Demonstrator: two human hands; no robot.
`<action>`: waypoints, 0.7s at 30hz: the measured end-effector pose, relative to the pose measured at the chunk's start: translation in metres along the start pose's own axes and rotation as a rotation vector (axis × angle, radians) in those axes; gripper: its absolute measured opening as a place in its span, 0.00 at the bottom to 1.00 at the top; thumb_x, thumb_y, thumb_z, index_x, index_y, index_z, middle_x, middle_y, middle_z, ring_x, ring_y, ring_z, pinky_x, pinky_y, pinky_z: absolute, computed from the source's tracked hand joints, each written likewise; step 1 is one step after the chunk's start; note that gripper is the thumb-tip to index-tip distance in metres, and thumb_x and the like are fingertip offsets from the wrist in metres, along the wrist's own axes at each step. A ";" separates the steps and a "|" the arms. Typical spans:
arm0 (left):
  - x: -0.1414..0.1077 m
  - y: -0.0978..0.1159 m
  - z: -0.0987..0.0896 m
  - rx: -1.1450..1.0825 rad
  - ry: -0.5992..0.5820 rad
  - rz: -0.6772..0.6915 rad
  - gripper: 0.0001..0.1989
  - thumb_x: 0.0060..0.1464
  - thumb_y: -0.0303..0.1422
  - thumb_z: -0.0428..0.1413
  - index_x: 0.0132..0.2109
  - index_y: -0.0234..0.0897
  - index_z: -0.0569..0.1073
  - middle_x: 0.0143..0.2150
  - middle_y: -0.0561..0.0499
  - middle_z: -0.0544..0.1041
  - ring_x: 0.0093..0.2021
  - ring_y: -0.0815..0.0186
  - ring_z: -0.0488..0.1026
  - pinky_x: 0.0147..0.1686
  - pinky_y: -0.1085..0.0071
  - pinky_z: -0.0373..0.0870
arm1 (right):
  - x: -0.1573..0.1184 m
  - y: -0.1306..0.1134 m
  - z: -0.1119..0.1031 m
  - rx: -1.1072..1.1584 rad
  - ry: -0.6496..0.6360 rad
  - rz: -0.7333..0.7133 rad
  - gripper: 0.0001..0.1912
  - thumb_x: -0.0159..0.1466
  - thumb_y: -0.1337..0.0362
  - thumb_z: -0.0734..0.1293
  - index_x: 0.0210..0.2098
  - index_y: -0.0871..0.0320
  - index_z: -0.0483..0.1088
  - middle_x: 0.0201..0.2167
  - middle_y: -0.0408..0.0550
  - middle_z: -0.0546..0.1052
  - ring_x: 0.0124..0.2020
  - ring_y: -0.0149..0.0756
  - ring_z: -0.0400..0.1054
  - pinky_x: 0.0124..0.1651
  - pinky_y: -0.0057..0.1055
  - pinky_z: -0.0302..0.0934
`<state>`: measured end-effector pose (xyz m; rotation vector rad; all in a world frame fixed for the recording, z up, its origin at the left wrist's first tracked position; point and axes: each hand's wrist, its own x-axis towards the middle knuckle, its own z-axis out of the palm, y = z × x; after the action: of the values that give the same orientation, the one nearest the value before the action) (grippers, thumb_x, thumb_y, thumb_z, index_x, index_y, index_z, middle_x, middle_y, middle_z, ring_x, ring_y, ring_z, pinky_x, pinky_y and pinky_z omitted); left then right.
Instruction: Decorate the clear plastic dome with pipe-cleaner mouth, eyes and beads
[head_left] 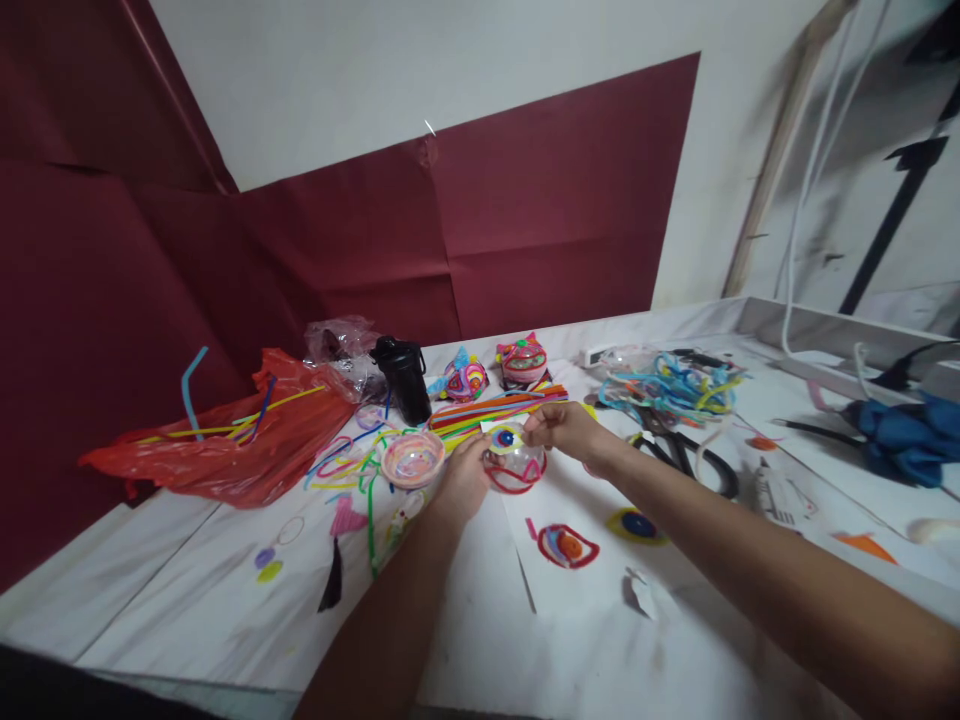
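Note:
A small clear plastic dome (pixel 517 460) edged with red pipe cleaner is between my two hands. On its upper side sits a coiled eye piece (pixel 505 438) in blue, white and yellow. My left hand (pixel 469 478) grips the dome's left side. Fingers of my right hand (pixel 562 428) are pinched together at its upper right; what lies between them is too small to make out. Nearer me, on white paper, lies a pipe-cleaner eye (pixel 568 547) in red, white and orange. Beneath my right forearm is a yellow and blue eye (pixel 636 524).
Pipe cleaners (pixel 480 415) lie beyond my hands, beside a pink bowl (pixel 412 460) and black bottle (pixel 405 380). Two decorated figures, one pink (pixel 523 360), stand behind. Left is a red plastic bag (pixel 247 450); right are black-handled scissors (pixel 686 455) and blue pipe cleaners (pixel 675 385).

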<state>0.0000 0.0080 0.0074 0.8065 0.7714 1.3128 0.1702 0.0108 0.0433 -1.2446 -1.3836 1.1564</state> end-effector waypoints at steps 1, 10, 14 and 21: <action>0.000 0.001 0.000 -0.007 0.000 -0.005 0.08 0.41 0.27 0.65 0.29 0.32 0.74 0.29 0.50 0.75 0.28 0.70 0.69 0.29 0.73 0.64 | 0.000 -0.001 0.000 0.002 -0.002 -0.001 0.08 0.41 0.68 0.72 0.21 0.58 0.70 0.19 0.40 0.73 0.22 0.28 0.63 0.27 0.26 0.58; 0.005 0.002 -0.005 -0.057 0.055 -0.170 0.04 0.49 0.26 0.60 0.31 0.33 0.71 0.25 0.52 0.71 0.24 0.71 0.67 0.28 0.74 0.64 | -0.006 -0.012 -0.008 -0.008 -0.012 -0.009 0.02 0.43 0.71 0.68 0.18 0.59 0.71 0.20 0.43 0.74 0.24 0.28 0.64 0.27 0.25 0.59; 0.008 0.002 -0.009 -0.059 0.070 -0.253 0.04 0.51 0.26 0.59 0.31 0.33 0.70 0.23 0.53 0.69 0.23 0.71 0.67 0.27 0.74 0.65 | -0.009 -0.011 -0.022 -0.023 0.006 0.015 0.03 0.44 0.69 0.69 0.21 0.59 0.72 0.21 0.44 0.75 0.23 0.28 0.63 0.25 0.25 0.57; 0.008 -0.002 -0.008 -0.026 0.088 -0.265 0.03 0.53 0.25 0.58 0.32 0.33 0.71 0.24 0.52 0.70 0.22 0.73 0.66 0.26 0.75 0.65 | -0.021 -0.007 -0.057 -0.055 0.038 0.038 0.06 0.44 0.66 0.73 0.21 0.58 0.71 0.19 0.44 0.74 0.21 0.29 0.63 0.24 0.27 0.57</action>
<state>-0.0052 0.0159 0.0018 0.6059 0.8968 1.1231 0.2273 -0.0066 0.0571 -1.3303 -1.3770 1.1215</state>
